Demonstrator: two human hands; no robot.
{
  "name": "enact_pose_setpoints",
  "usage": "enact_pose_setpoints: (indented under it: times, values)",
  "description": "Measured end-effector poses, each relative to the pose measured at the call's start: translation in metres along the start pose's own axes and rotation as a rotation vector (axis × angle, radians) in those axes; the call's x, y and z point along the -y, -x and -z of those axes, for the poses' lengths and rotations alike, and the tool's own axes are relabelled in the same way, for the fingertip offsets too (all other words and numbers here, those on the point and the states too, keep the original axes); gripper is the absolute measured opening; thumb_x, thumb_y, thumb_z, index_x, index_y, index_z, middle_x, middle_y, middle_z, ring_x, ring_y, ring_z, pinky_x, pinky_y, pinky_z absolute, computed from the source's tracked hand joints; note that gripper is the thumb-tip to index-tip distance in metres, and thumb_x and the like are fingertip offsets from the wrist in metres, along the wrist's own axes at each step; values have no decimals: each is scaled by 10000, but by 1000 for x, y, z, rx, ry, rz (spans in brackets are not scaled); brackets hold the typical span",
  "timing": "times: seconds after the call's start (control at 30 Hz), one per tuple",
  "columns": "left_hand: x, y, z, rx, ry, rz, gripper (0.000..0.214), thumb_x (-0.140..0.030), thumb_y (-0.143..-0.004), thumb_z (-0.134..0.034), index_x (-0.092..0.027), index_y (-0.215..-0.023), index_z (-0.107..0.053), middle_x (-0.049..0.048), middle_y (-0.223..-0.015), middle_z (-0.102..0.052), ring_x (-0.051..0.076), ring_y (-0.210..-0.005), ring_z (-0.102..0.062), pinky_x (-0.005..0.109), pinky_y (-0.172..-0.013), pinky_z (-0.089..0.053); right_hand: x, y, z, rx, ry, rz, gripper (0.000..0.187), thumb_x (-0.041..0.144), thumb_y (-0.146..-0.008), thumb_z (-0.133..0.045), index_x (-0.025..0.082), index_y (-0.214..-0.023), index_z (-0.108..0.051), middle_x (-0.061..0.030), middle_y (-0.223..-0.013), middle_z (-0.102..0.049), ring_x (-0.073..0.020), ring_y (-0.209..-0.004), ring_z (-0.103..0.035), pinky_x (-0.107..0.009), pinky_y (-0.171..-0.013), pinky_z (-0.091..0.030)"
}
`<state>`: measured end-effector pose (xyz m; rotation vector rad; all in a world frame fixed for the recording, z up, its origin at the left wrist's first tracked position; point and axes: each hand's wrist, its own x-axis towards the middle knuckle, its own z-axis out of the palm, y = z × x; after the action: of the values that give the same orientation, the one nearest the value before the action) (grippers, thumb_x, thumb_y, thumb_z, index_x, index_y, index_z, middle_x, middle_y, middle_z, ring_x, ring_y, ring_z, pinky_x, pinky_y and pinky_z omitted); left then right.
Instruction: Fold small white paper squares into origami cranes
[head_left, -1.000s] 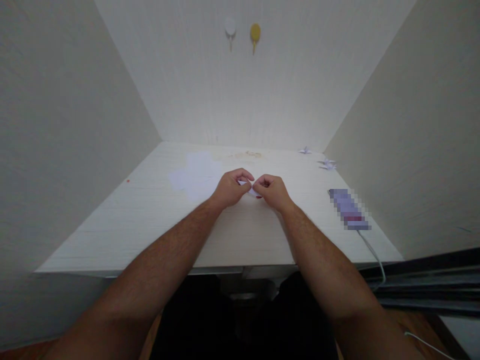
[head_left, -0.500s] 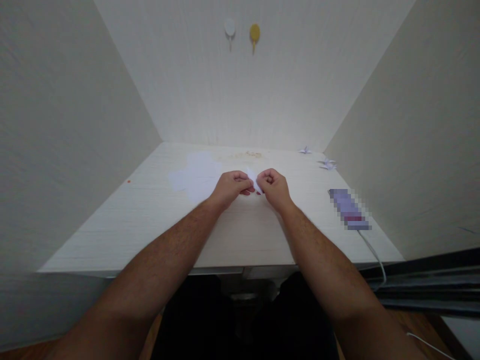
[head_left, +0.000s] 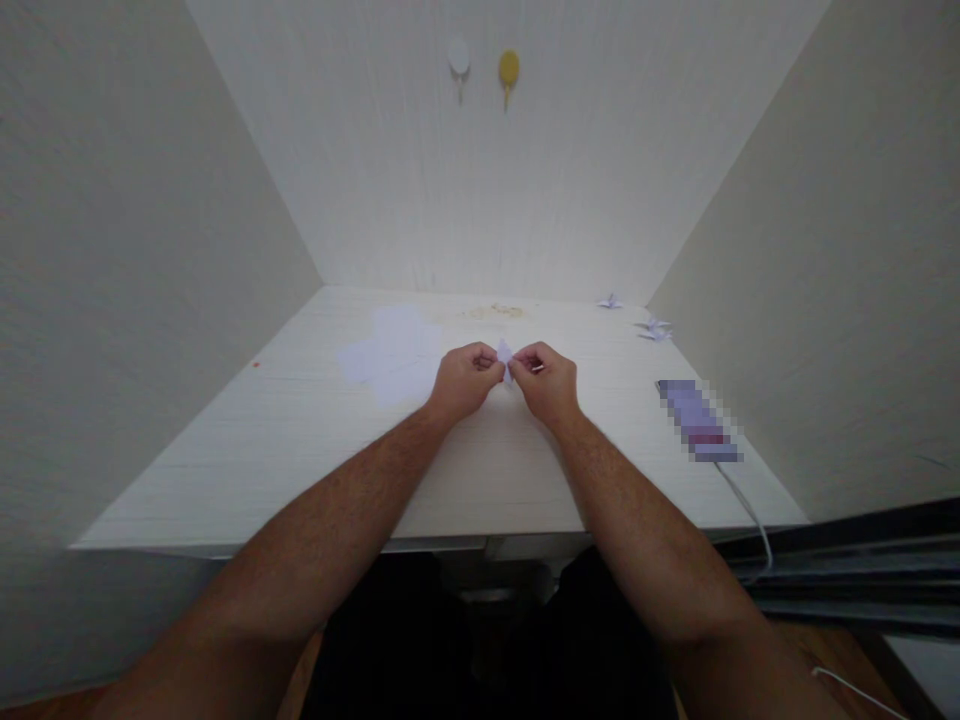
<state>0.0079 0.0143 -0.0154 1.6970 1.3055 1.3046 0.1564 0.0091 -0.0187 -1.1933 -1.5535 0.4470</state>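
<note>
A small folded paper (head_left: 504, 353) is being worked now, just to the right of the loose sheets (head_left: 401, 350) on the desk (head_left: 300, 460). Its left side is pinched by the left hand (head_left: 466, 382), its right side by the right hand (head_left: 550, 382), fingers curled in close on both! Whether the desk is touched by it cannot be told. Well to the right of the loose sheets, paper cranes (head_left: 655, 329) are set out; also well right of them, but nearer the front, a blurred phone (head_left: 694, 418) is seen, joined to a cable (head_left: 742, 495).
</note>
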Motion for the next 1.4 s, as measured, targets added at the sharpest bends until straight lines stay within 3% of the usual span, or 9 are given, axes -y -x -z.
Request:
enact_pose_setpoints:
  times: [0.23,0.93,1.07,1.27,1.4]
  values:
    - [-2,1,2,-15,-52,-70,89,-258,-726,-644,-172,-702,-639,-12,-687,-661,114,-633,-579,221,-611,-439,3,0,-1,16,-79,-70,119,301,-726,-657,204,-776,-609,0,-686,-631,-134,-624,-565,-263,-601,-469]
    - [-2,2,1,-30,-61,-58,123,-292,-739,-667,-169,-732,-671,8,-689,-692,118,-613,-601,226,-583,-446,13,1,2,15,14,-26,66,259,-732,-621,201,-717,-596,11,-661,-626,-127,-596,-546,-258,-604,-451]
    - [-1,1,0,-2,28,-40,151,-311,-720,-698,-166,-723,-656,7,-648,-670,117,-582,-587,222,-549,-442,7,1,1,-46,30,17,42,238,-745,-603,200,-752,-587,24,-665,-615,-123,-595,-549,-250,-591,-444]
    - [-2,0,1,22,183,29,175,-297,-683,-730,-155,-703,-629,-4,-571,-626,96,-505,-547,211,-490,-414,1,1,2,6,36,210,114,211,-813,-565,211,-763,-667,-15,-773,-695,-141,-693,-619,-280,-660,-491]
    - [-1,-2,3,18,288,83,179,-280,-655,-741,-141,-689,-634,6,-568,-636,98,-509,-558,224,-514,-448,7,1,4,7,-1,253,93,224,-790,-620,193,-757,-700,-33,-748,-692,-142,-673,-624,-265,-602,-497]
